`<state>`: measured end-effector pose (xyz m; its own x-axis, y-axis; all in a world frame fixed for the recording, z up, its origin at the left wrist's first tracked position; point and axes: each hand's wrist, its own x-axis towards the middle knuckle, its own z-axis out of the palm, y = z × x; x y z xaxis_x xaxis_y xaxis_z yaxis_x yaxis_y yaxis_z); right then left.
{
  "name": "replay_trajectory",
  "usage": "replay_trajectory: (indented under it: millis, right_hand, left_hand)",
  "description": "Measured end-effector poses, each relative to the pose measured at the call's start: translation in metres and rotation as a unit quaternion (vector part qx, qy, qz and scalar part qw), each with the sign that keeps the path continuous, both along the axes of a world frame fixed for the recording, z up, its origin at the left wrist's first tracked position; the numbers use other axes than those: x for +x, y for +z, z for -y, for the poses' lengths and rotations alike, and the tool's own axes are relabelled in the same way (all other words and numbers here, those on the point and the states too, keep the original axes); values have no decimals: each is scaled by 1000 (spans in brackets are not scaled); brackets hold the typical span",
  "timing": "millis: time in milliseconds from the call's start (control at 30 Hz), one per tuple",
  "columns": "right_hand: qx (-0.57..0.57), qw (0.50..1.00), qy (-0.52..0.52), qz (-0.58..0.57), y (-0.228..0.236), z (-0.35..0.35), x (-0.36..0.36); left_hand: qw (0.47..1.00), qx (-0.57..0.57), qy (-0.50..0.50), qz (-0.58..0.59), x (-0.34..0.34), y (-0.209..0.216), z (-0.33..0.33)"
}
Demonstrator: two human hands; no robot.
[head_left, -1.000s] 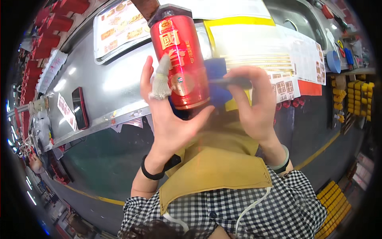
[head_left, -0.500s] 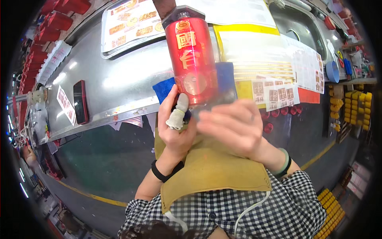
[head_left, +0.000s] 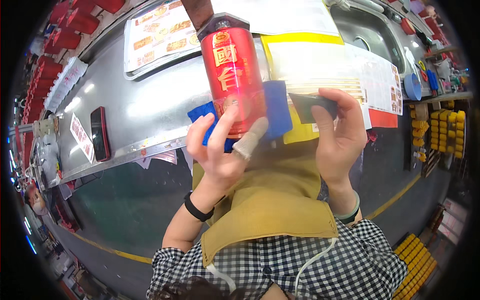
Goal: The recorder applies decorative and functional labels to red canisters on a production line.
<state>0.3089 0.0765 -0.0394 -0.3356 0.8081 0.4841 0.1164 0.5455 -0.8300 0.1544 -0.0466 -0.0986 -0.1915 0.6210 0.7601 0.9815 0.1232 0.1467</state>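
Left fingers [head_left: 224,129] touch red bottle [head_left: 231,62].

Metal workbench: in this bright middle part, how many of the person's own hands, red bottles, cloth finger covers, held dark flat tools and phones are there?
Hands, left hand and right hand: 2
Red bottle: 1
Cloth finger cover: 1
Dark flat tool: 1
Phone: 1
Total: 6

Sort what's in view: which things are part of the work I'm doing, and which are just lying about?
Apparently in use:
red bottle, your left hand at its lower end
dark flat tool, in your right hand
blue cloth, beneath the bottle

Apparently just lying about:
phone
blue bowl
tray with prints, untouched
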Motion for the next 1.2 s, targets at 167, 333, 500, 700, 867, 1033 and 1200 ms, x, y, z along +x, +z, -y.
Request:
replay_trajectory:
  millis: [167, 333, 500, 700, 867, 1033, 1200]
  right_hand:
    - [-25, 999, -13, 28, -2, -2, 6]
    - [-100, 988, 75, 92, -4, 27, -10]
    - [-104, 977, 15, 184, -26, 18, 7]
    - [-269, 959, 70, 54, -11, 8, 6]
    - [-303, 947, 103, 0, -5, -1, -2]
    - [-318, 939, 122, 49, -6, -9, -36]
    - [-372, 915, 153, 45, -24, -13, -49]
  left_hand:
    - [992, 15, 40, 120, -2, -8, 21]
    - [981, 20, 45, 186, 2, -12, 24]
    - [973, 28, 51, 225, 4, -7, 20]
    - [967, -20, -42, 252, -15, 7, -6]
    - [965, -87, -41, 244, -21, -5, 8]
    - [960, -86, -47, 261, -20, -13, 12]
    - [913, -80, -98, 387, -27, -7, 12]
